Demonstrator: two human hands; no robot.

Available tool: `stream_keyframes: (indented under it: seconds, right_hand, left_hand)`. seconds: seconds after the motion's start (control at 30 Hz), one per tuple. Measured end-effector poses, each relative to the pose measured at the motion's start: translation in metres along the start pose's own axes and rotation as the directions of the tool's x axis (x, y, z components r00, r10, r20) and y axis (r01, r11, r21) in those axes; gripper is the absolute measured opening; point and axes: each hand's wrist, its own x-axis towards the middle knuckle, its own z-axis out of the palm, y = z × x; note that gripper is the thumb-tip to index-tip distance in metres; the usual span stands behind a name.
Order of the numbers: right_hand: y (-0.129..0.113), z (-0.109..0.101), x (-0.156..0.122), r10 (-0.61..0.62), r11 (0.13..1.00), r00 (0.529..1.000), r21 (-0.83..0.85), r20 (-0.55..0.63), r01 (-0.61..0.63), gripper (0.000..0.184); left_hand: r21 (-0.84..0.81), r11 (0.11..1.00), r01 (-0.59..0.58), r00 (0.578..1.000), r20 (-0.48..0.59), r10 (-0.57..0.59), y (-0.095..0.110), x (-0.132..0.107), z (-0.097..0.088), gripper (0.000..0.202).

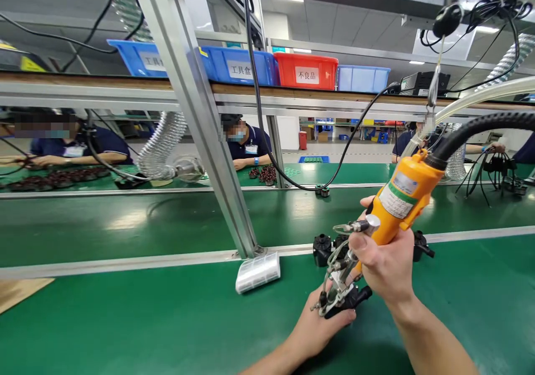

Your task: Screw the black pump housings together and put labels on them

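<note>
Orange driver [390, 220] in right hand [388, 263]; black part [355, 298] in left hand [313, 324]; red bin [307, 62]: "不良品"

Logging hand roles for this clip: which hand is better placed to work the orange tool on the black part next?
Probably the right hand: it grips the orange tool, which reaches down to the black part. The left hand looks occupied, holding that part.

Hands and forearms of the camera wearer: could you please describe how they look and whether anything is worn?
The left hand and right hand are ungloved; both forearms are bare where they show, with no sleeve, watch or bracelet visible.
</note>
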Motion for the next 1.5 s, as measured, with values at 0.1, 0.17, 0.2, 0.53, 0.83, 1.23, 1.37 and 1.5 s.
stream_keyframes:
  seconds: [0.1,0.17,0.2,0.53,0.83,1.23,1.37,1.5]
  right_hand:
    - [0.000,-0.002,0.002,-0.007,1.000,1.000,-0.004,-0.007,0.007,0.049]
    - [0.002,-0.002,0.003,-0.003,1.000,1.000,0.004,-0.011,0.003,0.049]
    - [0.003,-0.001,0.003,0.001,1.000,1.000,0.011,-0.006,-0.001,0.049]
    - [0.030,0.014,-0.021,0.134,0.990,0.972,0.018,0.195,-0.140,0.049]
    - [0.044,0.019,-0.019,0.151,0.984,0.976,0.071,0.156,-0.163,0.050]
    - [-0.032,-0.081,0.020,-0.247,0.913,0.878,0.205,-0.409,0.352,0.044]
    - [-0.051,-0.105,0.027,-0.281,0.922,0.825,0.100,-0.490,0.374,0.041]
    - [-0.054,-0.117,0.029,-0.147,0.953,0.884,0.177,-0.443,0.247,0.045]
  left_hand:
    - [-0.015,1.000,0.003,1.000,0.019,-0.003,-0.001,-0.001,0.001,0.060]
    - [-0.027,1.000,0.008,1.000,0.016,-0.008,-0.004,-0.001,0.001,0.060]
    - [-0.030,1.000,0.008,1.000,0.009,-0.008,-0.005,-0.001,0.002,0.061]
    - [0.017,0.999,0.034,0.999,0.007,-0.035,-0.023,0.000,0.001,0.051]
    - [-0.017,0.999,0.027,0.999,0.019,-0.027,-0.019,0.002,0.002,0.063]
    - [-0.244,0.959,0.147,0.989,0.050,-0.139,-0.060,-0.002,0.027,0.097]
    - [-0.357,0.914,0.192,0.961,0.258,-0.101,-0.063,0.010,0.054,0.119]
    - [-0.150,0.965,0.214,0.959,0.222,-0.178,-0.052,-0.007,0.032,0.071]
